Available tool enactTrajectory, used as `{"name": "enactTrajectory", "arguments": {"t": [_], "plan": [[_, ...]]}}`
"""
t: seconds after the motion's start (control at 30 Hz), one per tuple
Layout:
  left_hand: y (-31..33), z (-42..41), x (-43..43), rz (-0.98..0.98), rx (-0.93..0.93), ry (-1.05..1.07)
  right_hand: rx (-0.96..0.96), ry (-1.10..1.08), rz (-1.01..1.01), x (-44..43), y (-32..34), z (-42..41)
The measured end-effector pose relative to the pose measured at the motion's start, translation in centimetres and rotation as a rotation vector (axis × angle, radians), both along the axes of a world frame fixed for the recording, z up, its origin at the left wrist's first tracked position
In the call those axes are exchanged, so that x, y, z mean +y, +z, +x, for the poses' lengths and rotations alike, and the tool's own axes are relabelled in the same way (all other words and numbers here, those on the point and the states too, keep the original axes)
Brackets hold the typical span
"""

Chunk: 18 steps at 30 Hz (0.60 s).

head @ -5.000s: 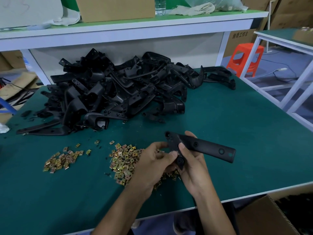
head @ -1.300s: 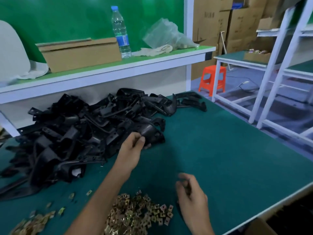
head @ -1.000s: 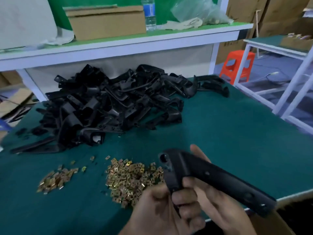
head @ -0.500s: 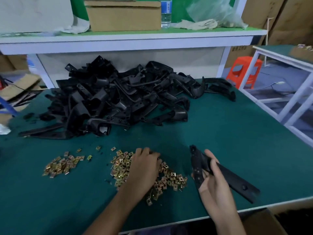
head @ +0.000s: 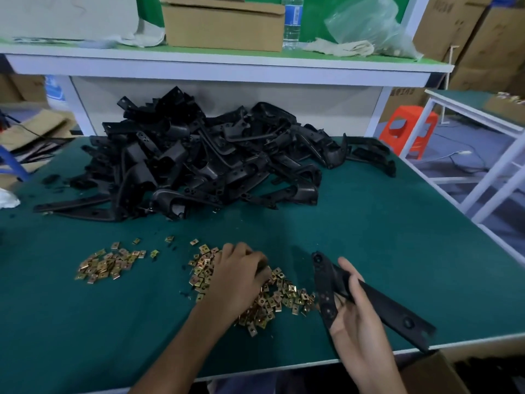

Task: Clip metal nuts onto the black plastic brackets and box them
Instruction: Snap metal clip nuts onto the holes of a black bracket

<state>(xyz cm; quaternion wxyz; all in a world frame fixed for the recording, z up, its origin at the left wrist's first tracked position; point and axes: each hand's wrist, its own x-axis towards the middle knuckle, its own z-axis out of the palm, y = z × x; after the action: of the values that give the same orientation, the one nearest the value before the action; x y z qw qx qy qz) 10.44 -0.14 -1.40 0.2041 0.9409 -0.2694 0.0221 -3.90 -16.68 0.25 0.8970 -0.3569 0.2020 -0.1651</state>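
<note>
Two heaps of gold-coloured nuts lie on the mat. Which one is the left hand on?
The larger heap, beside the bracket in the right hand; the left hand covers its left part. The smaller heap lies apart, further left, untouched.

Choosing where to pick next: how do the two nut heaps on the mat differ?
The left heap is smaller and thinly spread; the right heap is larger and piled thicker. The left heap lies untouched; the left hand rests on the right heap. The right heap lies beside the bracket held by the right hand; the left heap farther off. Both are brass-coloured square nuts.
</note>
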Motion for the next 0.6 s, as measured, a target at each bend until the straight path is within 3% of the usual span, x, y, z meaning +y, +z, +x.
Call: {"name": "enactTrajectory", "arguments": {"t": [0.2, 0.33, 0.5, 0.6], "plan": [[-0.7, 0.1, -0.4, -0.039, -0.053, 0.025, 0.055, 0.052, -0.047, 1.3, 1.1, -1.3], [0.8, -0.5, 0.0, -0.234, -0.055, 0.054, 0.068, 0.012, -0.083, 1.7, 2.1, -1.6], [3.1, -3.2, 2.1, -0.777, 0.536, 0.061, 0.045, -0.009, -0.109, 3.1, 3.5, -1.1], [4.5, -4.8, 3.8, -0.872, 0.634, -0.015, 0.002, -0.014, -0.12, 4.9, 4.2, 0.0]]}}
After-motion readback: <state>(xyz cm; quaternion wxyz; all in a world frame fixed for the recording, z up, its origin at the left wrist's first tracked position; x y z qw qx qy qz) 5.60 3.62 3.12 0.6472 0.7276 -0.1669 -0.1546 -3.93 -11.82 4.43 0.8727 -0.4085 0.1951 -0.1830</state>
